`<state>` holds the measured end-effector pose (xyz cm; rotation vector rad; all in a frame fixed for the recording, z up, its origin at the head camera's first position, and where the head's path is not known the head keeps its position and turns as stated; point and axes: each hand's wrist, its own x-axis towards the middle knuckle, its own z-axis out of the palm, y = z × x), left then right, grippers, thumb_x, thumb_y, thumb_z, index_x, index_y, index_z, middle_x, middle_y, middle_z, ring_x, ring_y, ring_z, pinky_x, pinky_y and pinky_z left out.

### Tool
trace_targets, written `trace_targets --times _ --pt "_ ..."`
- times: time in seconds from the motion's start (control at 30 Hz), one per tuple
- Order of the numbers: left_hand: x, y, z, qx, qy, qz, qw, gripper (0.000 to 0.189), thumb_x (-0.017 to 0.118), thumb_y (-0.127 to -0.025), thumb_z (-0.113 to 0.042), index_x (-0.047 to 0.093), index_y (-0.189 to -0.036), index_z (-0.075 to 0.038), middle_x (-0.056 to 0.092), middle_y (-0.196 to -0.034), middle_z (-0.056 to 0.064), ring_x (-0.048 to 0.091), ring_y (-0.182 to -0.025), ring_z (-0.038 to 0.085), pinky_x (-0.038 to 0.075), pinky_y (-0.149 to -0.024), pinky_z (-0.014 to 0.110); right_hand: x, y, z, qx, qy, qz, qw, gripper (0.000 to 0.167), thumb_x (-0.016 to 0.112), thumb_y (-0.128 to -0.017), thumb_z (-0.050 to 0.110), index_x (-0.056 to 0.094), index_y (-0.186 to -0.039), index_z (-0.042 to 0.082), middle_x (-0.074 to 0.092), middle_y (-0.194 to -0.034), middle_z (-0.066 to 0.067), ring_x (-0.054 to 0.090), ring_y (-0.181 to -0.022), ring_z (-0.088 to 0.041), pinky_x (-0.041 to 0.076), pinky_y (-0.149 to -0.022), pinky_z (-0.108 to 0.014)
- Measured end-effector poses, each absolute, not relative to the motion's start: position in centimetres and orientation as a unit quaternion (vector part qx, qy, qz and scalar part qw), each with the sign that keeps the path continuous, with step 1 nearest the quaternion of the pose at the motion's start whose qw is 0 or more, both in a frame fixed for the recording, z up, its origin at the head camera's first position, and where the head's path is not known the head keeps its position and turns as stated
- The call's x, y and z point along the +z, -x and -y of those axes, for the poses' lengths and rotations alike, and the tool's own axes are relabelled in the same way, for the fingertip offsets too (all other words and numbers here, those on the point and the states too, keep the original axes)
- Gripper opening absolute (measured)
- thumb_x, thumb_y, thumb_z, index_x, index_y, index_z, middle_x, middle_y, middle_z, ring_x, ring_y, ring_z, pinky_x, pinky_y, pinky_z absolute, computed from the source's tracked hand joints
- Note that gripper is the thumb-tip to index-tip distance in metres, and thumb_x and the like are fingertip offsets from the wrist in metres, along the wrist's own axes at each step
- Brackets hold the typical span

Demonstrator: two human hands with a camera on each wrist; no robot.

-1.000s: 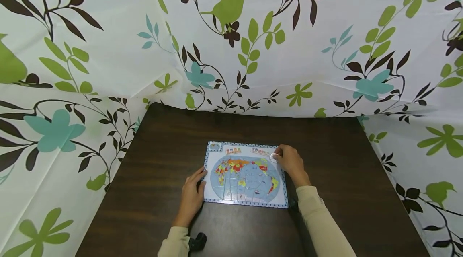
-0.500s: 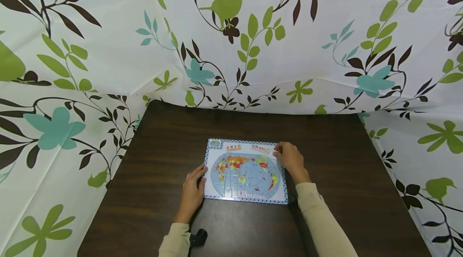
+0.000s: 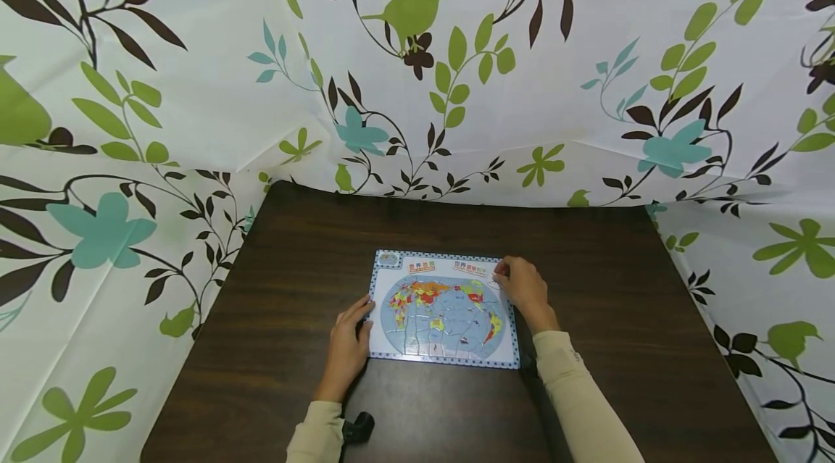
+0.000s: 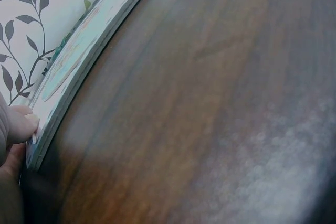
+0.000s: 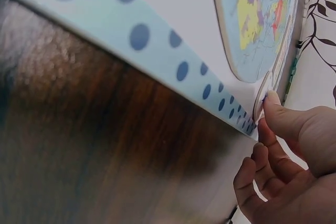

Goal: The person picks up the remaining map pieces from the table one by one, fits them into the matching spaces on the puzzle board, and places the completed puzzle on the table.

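A world map jigsaw puzzle (image 3: 507, 352), with a white surround and a blue dotted border, lies on the dark wooden table. My right hand (image 3: 525, 293) is at its upper right corner. There the thumb and index finger pinch a small round white piece (image 5: 259, 100); in the right wrist view it overlaps the board beside the map oval, with its near edge raised. The other fingers curl beyond the board's edge. At the puzzle's left side my left hand (image 3: 347, 347) rests with fairly straight fingers, its thumb (image 4: 23, 124) touching the board's edge in the left wrist view.
The table (image 3: 293, 260) reaches back to a white cloth (image 3: 554, 108) printed with leaves, flowers and a green bird, which also runs along both sides. A black wrist device (image 3: 357, 429) is on the left forearm.
The round piece shows less beside my right fingertips than before. Both hands stay almost in place, and the head view has shifted slightly.
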<state>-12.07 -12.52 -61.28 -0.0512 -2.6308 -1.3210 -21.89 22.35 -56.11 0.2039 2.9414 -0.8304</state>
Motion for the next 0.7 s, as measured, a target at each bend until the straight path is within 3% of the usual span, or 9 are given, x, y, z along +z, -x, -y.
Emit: trace_targets --times 0.7 --pt "-61.18 12.06 12.41 -0.447 0.025 0.888 0.106 0.035 0.066 -0.098 0.009 0.070 -0.133 0.008 0.065 -0.150 0.021 0.060 -0.134 0.047 0.049 -0.110 0.064 -56.21 21.85 -22.51 -0.274 -0.070 -0.959 0.036 0.017 0.073 -0.103 0.021 0.074 -0.115 0.008 0.072 -0.109 -0.013 0.063 -0.092 -0.029 0.048 -0.080 -0.047"
